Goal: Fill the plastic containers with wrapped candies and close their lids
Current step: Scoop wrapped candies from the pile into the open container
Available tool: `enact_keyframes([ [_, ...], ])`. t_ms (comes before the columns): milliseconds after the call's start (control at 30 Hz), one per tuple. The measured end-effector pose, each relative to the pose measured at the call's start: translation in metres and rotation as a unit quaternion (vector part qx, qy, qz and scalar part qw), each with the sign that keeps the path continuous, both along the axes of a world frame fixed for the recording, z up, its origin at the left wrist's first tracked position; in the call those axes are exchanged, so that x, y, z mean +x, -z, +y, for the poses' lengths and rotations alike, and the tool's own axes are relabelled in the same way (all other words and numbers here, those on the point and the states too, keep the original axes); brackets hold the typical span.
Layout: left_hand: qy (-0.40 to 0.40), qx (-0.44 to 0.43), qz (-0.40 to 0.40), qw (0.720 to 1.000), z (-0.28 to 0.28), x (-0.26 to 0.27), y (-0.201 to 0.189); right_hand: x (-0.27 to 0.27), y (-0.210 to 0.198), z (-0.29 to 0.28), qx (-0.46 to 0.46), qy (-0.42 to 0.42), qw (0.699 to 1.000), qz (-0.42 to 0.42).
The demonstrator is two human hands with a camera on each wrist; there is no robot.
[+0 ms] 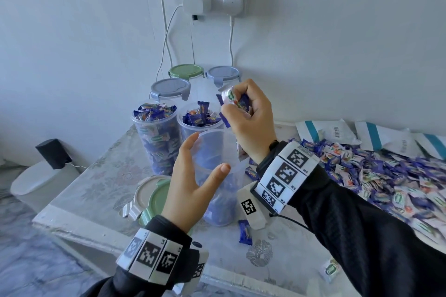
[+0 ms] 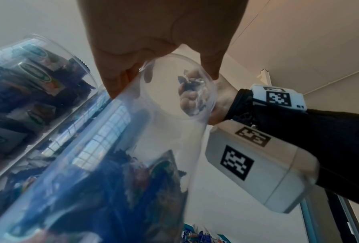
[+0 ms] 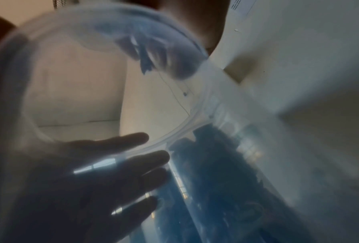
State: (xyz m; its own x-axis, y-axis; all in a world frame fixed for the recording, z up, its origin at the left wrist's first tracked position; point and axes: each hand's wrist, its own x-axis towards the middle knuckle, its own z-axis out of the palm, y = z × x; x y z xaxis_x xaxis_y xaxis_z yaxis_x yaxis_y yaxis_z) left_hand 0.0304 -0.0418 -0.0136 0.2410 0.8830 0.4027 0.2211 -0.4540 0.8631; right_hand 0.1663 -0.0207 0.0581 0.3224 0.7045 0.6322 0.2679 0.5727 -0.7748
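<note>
A clear plastic container [image 1: 213, 190] stands at the table's near middle, with blue candies low inside. My left hand [image 1: 208, 152] spans it near the rim, fingers straight on the far side and thumb in front; the fingers [image 3: 112, 172] show through the wall. Just above the open mouth, my right hand [image 1: 239, 108] grips a handful of wrapped candies [image 1: 231, 100]. One candy [image 1: 242, 152] is below that wrist, beside the rim. Through the container [image 2: 133, 131] the left wrist view shows the candy-filled fist.
Two full, open containers [image 1: 156, 137] [image 1: 200, 123] stand just behind. Three lidded ones [image 1: 170, 88] are at the wall. A green lid [image 1: 156, 198] and a beige lid [image 1: 142, 190] lie front left. A candy pile [image 1: 386, 176] covers the right, and a loose candy [image 1: 245, 232] lies near the edge.
</note>
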Motion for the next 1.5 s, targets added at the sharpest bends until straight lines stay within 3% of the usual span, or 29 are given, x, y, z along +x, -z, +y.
enact_keyframes([
  [133,0.002,0.001,0.000,1.000,0.000,0.000,0.001,-0.005,0.001,0.006,0.031,0.038,0.999,0.006],
  [500,0.015,-0.002,-0.023,1.000,0.001,-0.002,0.002,0.002,0.020,-0.013,-0.039,-0.094,0.990,-0.102],
  [833,0.008,-0.004,-0.018,1.000,0.000,-0.001,0.000,0.019,0.038,-0.026,-0.082,-0.089,0.981,-0.153],
  [967,-0.075,0.069,0.056,0.993,-0.003,0.001,-0.005,0.034,0.044,-0.044,-0.071,-0.080,0.988,-0.108],
  [1067,-0.119,0.186,0.073,0.973,-0.016,0.010,-0.015,0.057,0.049,-0.063,-0.081,-0.067,0.991,-0.086],
  [1167,-0.099,0.285,0.049,0.952,-0.038,0.032,-0.025,0.092,0.058,-0.084,-0.141,-0.025,0.985,-0.095],
  [1233,-0.015,0.281,0.026,0.959,-0.050,0.053,-0.025,0.122,0.065,-0.098,-0.218,0.009,0.967,-0.131],
  [1333,0.109,0.196,0.049,0.973,-0.056,0.092,-0.012,0.174,0.077,-0.116,-0.346,0.056,0.908,-0.230],
  [1433,0.188,0.069,0.207,0.958,-0.046,0.137,0.006,0.225,0.094,-0.127,-0.440,0.087,0.823,-0.350],
  [1500,0.219,-0.019,0.361,0.906,-0.035,0.165,0.018,0.251,0.106,-0.128,-0.520,0.102,0.756,-0.384],
])
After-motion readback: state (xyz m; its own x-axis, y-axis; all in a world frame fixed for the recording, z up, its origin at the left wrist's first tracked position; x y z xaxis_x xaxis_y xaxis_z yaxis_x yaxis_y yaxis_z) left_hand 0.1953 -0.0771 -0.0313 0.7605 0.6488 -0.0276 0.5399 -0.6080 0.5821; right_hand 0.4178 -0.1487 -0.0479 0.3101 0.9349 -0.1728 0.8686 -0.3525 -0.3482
